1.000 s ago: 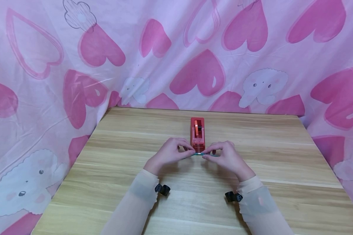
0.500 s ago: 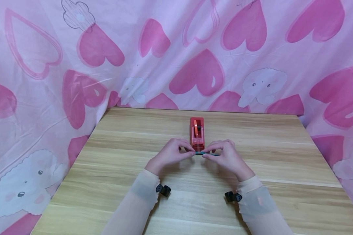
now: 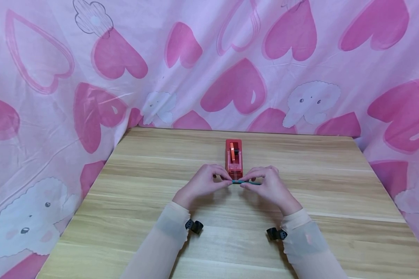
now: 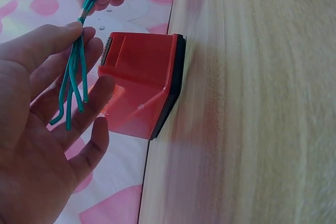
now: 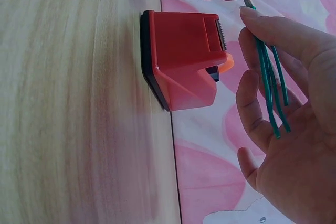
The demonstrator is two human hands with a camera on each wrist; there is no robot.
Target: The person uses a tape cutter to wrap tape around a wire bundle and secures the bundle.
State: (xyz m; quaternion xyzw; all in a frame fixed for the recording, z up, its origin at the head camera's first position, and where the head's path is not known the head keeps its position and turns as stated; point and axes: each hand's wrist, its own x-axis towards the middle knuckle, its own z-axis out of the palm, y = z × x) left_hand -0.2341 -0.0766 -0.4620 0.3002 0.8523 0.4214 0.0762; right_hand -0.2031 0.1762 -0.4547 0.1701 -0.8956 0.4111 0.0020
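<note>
A bundle of thin green wires point(image 4: 73, 77) stretches sideways between the two hands, held up just in front of the red tape dispenser point(image 3: 234, 159). The left hand point(image 3: 205, 180) pinches one side of it between thumb and index finger. From the other side, the right hand point(image 3: 267, 184) pinches it the same way. Several loose ends fan out across each palm, as both wrist views show. Between the fingertips the strands come together at a short, paler tan section point(image 5: 249, 2). The other fingers of both hands stay spread and loosely bent.
An orange tape roll hub point(image 3: 232, 152) sits inside the dispenser, whose toothed cutting edge point(image 5: 221, 32) faces the hands. Under everything is a wood-grain table point(image 3: 153, 166). A pink heart-patterned cloth point(image 3: 237, 85) hangs behind and at the sides. Black cameras point(image 3: 194, 226) are strapped to the wrists.
The left hand has shifted very slightly right. The bright shine between the fingertips has given way to green as the bundle turned a little. Both hands keep their pinch; the dispenser stands still.
</note>
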